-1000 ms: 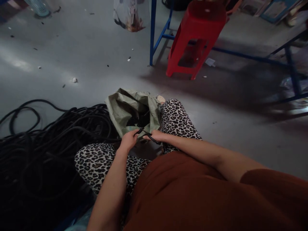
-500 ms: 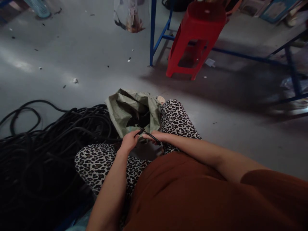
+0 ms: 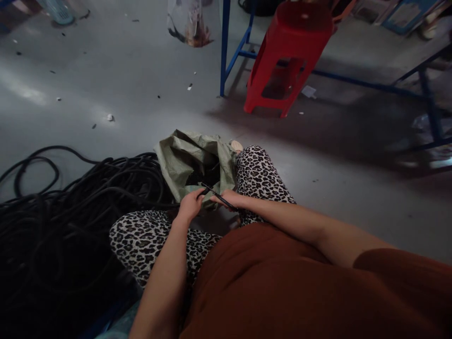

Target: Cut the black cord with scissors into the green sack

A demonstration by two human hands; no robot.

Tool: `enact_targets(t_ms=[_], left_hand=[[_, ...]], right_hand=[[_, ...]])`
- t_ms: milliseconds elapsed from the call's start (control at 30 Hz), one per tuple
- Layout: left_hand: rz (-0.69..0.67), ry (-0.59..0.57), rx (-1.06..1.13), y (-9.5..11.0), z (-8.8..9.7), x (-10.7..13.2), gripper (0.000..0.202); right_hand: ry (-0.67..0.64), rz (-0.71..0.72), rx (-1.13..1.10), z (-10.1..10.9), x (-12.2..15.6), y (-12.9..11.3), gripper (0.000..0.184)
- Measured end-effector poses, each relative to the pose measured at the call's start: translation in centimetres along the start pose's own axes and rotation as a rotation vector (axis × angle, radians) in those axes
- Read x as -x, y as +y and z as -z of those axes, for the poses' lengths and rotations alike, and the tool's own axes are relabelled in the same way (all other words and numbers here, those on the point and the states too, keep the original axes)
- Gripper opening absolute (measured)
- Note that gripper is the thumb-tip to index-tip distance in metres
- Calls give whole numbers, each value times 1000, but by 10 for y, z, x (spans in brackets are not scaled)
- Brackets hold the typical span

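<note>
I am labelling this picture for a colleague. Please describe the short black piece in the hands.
Find the cable heap on the floor, left. Right of it lies an open green sack. Before the sack, left hand and right hand hold the piece: short, straight, single, unlike the heap's long loops.

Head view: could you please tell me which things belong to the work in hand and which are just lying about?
In the work: left hand and right hand, both holding a thin black cable piece; open green woven sack beyond them; heap of black cable beside the left leg.
Lying about: red plastic stool; blue metal frame; clear plastic bag; small floor scraps.
</note>
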State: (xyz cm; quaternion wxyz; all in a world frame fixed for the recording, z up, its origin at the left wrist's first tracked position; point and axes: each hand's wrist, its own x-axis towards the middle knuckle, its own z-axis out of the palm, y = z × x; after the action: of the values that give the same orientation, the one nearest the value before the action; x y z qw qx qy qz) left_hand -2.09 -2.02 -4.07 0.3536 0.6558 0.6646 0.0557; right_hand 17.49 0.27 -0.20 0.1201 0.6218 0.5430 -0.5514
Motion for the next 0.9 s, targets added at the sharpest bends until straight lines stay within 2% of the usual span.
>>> enact_targets(t_ms=[367, 533, 700, 900], left_hand=[[33, -7, -54, 3, 5, 2, 40], [56, 9, -87, 1, 9, 1, 40], [79, 44, -78, 4, 11, 2, 39], [128, 108, -55, 8, 15, 3, 38]], right_hand=[[30, 9, 49, -1, -2, 2, 59], [26, 15, 18, -3, -11, 8, 66], [58, 22, -53, -4, -17, 12, 63], [-30, 27, -157, -9, -27, 18, 64]])
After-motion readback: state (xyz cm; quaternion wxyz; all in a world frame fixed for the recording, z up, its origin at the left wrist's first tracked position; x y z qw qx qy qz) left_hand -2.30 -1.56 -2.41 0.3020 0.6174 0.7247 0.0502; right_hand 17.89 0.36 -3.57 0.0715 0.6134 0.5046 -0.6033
